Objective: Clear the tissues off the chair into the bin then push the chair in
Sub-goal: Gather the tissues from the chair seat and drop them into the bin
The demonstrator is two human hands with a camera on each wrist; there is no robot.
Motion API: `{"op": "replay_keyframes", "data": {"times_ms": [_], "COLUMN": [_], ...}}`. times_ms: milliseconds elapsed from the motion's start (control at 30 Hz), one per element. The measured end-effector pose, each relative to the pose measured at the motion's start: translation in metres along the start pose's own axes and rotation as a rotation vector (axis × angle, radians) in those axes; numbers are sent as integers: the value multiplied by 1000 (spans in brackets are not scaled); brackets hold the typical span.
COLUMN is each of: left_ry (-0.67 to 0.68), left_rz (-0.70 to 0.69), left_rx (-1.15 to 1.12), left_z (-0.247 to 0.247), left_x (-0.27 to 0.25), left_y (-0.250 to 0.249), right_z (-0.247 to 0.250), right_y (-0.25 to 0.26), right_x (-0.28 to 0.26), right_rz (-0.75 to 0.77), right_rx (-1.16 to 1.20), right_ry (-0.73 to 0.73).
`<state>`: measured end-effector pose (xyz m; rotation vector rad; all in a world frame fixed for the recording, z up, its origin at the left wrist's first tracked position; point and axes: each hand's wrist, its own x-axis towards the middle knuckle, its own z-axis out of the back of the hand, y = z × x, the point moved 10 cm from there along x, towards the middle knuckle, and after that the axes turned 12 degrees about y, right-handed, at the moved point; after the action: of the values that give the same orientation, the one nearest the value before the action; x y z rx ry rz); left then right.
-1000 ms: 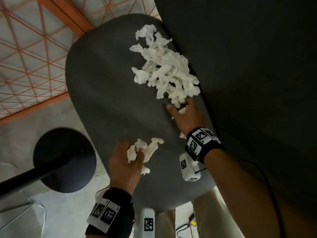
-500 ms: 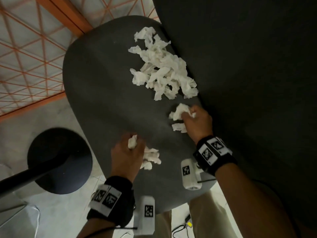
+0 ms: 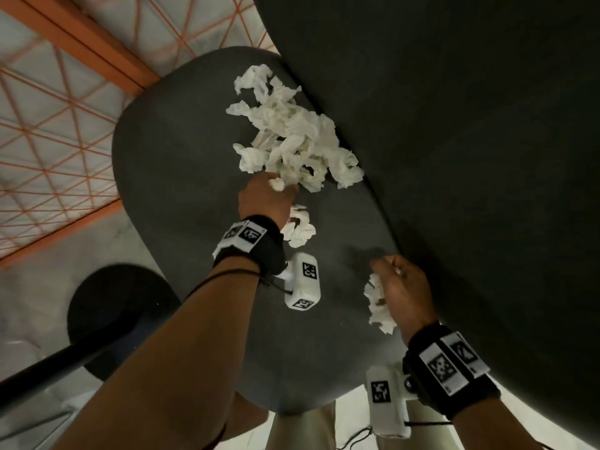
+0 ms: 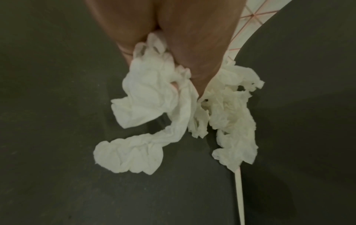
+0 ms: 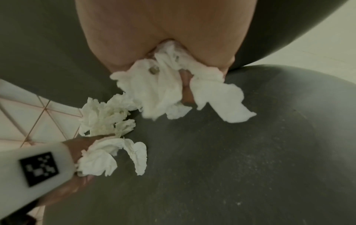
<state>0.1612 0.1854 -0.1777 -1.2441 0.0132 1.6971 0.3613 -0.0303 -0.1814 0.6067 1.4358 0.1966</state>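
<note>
My left hand (image 3: 264,198) clutches crumpled white tissues (image 3: 297,225) at the near edge of the heap (image 3: 292,138) on the dark grey chair seat (image 3: 181,177); my right hand (image 3: 402,290) grips another wad (image 3: 378,303) nearer me.

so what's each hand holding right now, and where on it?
Left hand: crumpled tissues, bunched in its curled fingers, ends trailing. Right hand: another tissue wad, gripped the same way.

Dim indoor light leaves the dark chair (image 3: 181,203) nearly featureless, while the white tissues (image 3: 292,141) and pale floor (image 3: 48,131) stand out brightly. Wide-angle bending curves the edges, and both wrist views are soft and blurred.
</note>
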Motion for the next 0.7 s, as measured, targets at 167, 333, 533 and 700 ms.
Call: {"op": "replay_keyframes", "data": {"times_ms": [167, 333, 533, 700], "left_ry": [51, 277, 265, 203], "left_rz": [26, 156, 152, 176], "left_rx": [-48, -115, -410, -562], "left_z": [-3, -25, -23, -15], "left_x": [-9, -33, -72, -87], "left_y": [16, 69, 101, 129], "right_z": [2, -18, -40, -53], "right_y": [-3, 0, 14, 25], "right_x": [-3, -7, -7, -10], "right_rz": [22, -4, 14, -5], "right_rx": [-66, 113, -48, -222], "right_ry": [5, 93, 121, 82]}}
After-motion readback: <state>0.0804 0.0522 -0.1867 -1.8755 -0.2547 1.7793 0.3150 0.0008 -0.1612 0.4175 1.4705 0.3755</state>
